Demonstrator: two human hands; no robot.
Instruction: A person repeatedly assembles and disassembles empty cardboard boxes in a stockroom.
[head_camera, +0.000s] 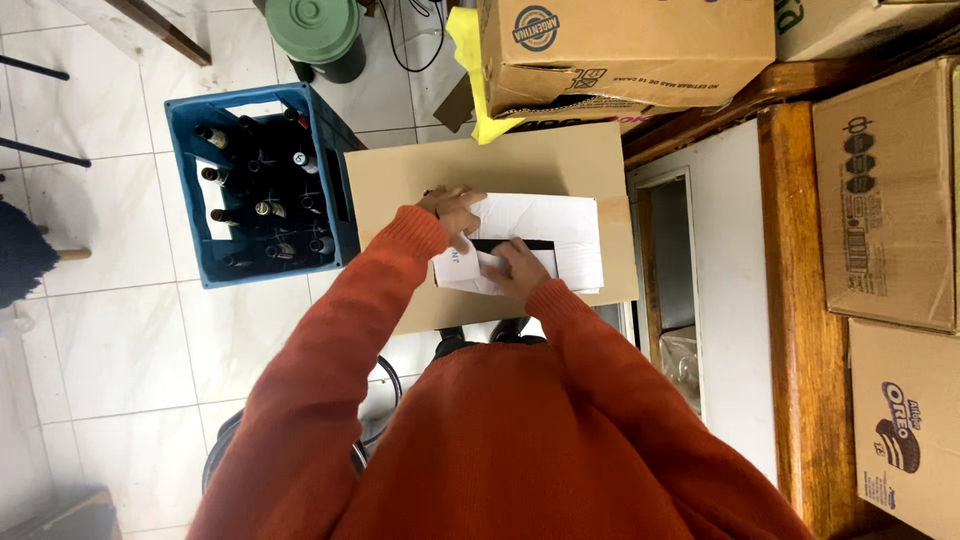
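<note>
Left hand (455, 212) rests flat, fingers spread, on white paper sheet (555, 225) atop brown cardboard board (500, 170). Right hand (517, 268) pinches small white slip (458, 268) (near edge). Blue bottle crate (190, 200) left.

orange sweater sleeve (330, 330), white paper (545, 225), blue bottle crate (190, 200), tan cardboard (480, 170)

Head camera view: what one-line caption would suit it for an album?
Both hands, left hand and right hand, fold white paper on a cardboard sheet beside a blue bottle crate.

A blue crate (262, 190) of dark bottles (268, 209) stands beside a green bin (316, 30).
</note>
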